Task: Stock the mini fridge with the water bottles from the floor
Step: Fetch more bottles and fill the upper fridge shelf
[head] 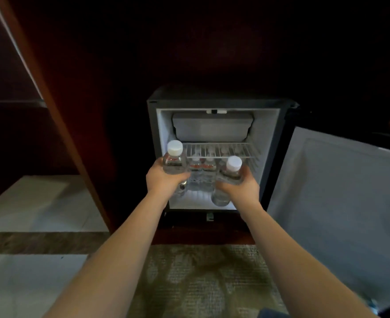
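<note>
Water bottles (174,162) (231,173) — one gripped in each of the hands (164,181) (243,189) — before the fridge (269,134).

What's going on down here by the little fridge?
A person is loading water into an open mini fridge. The left hand grips one capped bottle and the right hand grips a second bottle, both held at the fridge's opening. Several stored bottles already stand inside, under the wire shelf. The door hangs open to the right.
</note>
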{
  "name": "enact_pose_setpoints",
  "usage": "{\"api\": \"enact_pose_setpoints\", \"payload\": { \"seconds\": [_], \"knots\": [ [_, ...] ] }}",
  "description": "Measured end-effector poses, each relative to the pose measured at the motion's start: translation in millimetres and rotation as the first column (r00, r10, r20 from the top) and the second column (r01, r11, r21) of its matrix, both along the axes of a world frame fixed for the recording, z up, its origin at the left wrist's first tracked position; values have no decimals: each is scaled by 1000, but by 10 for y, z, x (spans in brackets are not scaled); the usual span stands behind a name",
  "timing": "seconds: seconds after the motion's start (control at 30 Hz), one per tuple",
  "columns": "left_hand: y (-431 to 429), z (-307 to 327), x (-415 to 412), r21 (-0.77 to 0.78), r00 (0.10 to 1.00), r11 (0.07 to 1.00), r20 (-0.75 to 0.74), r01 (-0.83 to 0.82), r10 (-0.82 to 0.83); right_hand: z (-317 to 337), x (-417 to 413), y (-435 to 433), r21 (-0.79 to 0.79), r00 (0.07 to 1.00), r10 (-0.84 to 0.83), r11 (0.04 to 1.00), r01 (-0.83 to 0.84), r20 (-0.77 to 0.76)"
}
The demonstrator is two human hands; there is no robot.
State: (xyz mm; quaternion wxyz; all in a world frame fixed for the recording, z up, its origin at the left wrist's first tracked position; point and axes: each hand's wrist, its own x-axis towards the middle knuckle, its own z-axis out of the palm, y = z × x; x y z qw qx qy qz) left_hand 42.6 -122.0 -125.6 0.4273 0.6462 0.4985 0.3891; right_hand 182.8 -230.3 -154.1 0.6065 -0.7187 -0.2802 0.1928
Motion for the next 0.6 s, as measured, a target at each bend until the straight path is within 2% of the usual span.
{"api": "enact_pose_setpoints", "payload": {
  "seconds": [0.1, 0.23, 0.4, 0.6],
  "knots": [
    [114, -288, 97, -3, 998, 998, 7, -63, 63, -111, 87, 197, 51, 998, -28, 998, 30, -49],
    [306, -487, 182, -32, 990, 991, 49, -129, 130, -144, 110, 550, 110, 1000, 5, 994, -5, -5],
    [558, -631, 168, 32, 993, 996, 90, -78, 75, -194, 43, 1074, 157, 982, 21, 986, -51, 185],
    [845, -835, 60, 39, 989, 999, 149, -31, 24, 61, 196, 1713, 121, 966, 99, 984, -131, 238]
  ]
}}
